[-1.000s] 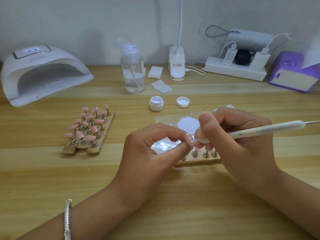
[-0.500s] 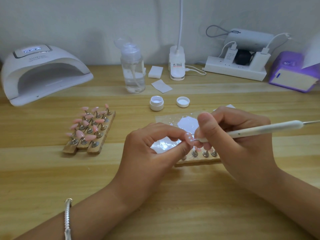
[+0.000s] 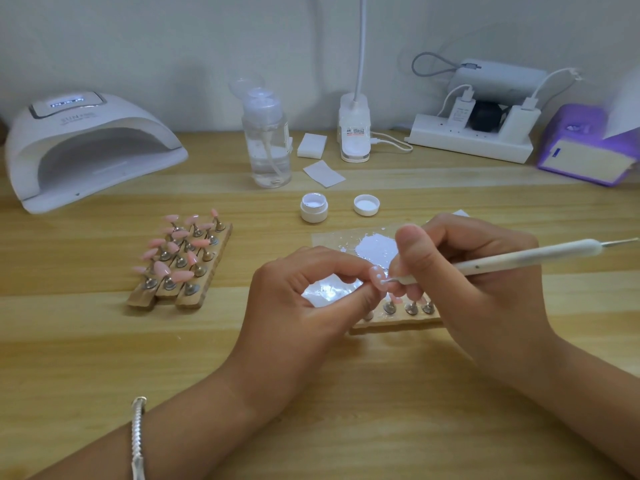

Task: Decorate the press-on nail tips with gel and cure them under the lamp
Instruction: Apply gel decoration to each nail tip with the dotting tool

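My left hand (image 3: 304,306) pinches a pink nail tip (image 3: 375,276) on its small stand between thumb and forefinger, above the near wooden holder (image 3: 394,325). My right hand (image 3: 478,289) grips a white dotting pen (image 3: 519,259) like a pencil, its tip touching the nail tip with a dot of white gel. A clear palette sheet (image 3: 375,249) smeared with white gel lies under both hands. The open gel jar (image 3: 313,207) and its lid (image 3: 366,205) stand behind. The white curing lamp (image 3: 86,147) sits far left, its display lit.
A second wooden holder (image 3: 180,261) with several pink tips stands to the left. At the back are a pump bottle (image 3: 266,143), cotton pads (image 3: 311,145), a desk lamp base (image 3: 354,133), a power strip (image 3: 474,140) with chargers, and a purple box (image 3: 585,147).
Almost nothing moved. The pen tip shifted slightly on the nail tip while both hands stayed in place.
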A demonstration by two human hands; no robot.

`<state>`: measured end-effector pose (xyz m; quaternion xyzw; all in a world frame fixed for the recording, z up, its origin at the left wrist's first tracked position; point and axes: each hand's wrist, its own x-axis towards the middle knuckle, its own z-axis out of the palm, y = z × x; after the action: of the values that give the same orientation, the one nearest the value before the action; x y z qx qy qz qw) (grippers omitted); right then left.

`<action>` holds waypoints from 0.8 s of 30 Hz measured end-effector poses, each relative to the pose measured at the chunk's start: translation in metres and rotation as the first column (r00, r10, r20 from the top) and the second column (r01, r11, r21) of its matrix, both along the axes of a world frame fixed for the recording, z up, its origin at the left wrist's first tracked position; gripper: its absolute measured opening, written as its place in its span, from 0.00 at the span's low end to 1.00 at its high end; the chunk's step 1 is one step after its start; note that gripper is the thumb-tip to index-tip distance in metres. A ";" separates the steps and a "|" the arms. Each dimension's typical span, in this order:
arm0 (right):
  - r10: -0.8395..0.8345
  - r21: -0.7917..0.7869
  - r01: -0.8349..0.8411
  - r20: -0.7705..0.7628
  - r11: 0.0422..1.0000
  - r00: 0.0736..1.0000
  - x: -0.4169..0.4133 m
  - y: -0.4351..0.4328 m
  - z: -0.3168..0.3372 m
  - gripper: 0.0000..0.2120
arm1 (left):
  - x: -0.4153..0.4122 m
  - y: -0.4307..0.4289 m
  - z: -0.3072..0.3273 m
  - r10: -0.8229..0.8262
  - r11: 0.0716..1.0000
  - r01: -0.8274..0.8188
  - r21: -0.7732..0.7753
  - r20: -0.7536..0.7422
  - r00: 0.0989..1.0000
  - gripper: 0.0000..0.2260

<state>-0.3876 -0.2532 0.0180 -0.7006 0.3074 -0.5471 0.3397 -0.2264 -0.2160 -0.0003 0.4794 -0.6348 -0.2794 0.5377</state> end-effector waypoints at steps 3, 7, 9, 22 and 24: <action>-0.006 -0.007 0.006 -0.017 1.000 1.000 0.000 0.000 0.000 0.14 | 0.000 0.000 0.000 -0.002 1.000 0.002 -0.001 0.006 1.000 0.03; 0.023 0.027 -0.024 0.022 0.999 0.999 -0.001 -0.001 0.000 0.16 | 0.000 -0.001 0.000 0.003 1.000 -0.003 0.004 0.013 1.000 0.03; 0.027 0.051 -0.031 0.070 0.998 0.997 -0.001 -0.002 0.002 0.16 | 0.000 0.000 -0.001 0.001 1.000 -0.001 -0.006 0.017 1.000 0.06; 0.054 0.061 -0.064 0.156 0.996 0.986 -0.002 -0.004 0.010 0.16 | -0.001 0.001 0.001 -0.003 1.000 0.003 -0.012 -0.033 0.999 0.08; 0.054 0.072 -0.064 0.135 0.995 0.989 -0.001 -0.003 0.008 0.16 | -0.001 0.001 0.001 -0.007 1.000 0.007 -0.007 -0.037 0.999 0.08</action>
<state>-0.3886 -0.2560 0.0264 -0.6581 0.2837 -0.5700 0.4019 -0.2276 -0.2152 0.0012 0.4701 -0.6275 -0.2877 0.5500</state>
